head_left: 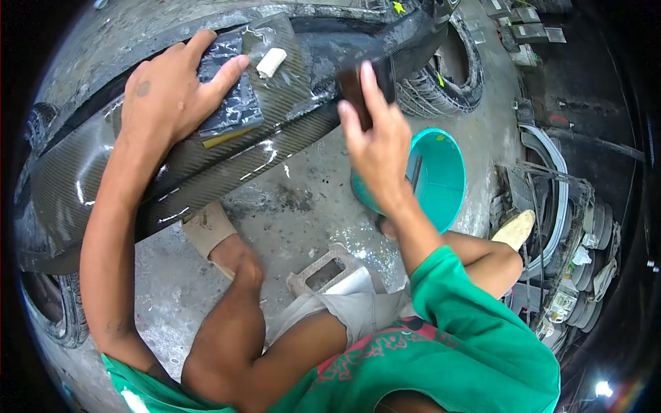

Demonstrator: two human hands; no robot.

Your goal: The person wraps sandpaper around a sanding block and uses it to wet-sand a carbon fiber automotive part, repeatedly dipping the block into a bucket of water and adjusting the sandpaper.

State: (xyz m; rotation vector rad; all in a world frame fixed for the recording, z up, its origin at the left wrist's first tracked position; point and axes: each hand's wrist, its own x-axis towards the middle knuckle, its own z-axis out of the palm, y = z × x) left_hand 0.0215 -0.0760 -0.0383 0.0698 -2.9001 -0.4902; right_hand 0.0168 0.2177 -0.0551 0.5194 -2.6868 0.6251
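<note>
A long, glossy carbon-fibre panel (65, 175) with a visible weave and wet highlights lies across the upper left. My left hand (165, 93) rests on it with thumb and fingers spread, pressing on a wet dark sheet (237, 107). A yellowish edge shows beneath that sheet. Just right of the thumb, a small white bar (272, 62) lies on the panel. My right hand (379, 141) grips a dark brown flat block (355, 93) at the panel's near edge; the block is somewhat blurred.
A teal bucket (441, 175) stands on the wet concrete floor beside my right forearm. Tyres (451, 79) sit under the panel at both ends. My legs straddle a low plastic stool (313, 272). Racks with stacked parts (571, 275) line the right side.
</note>
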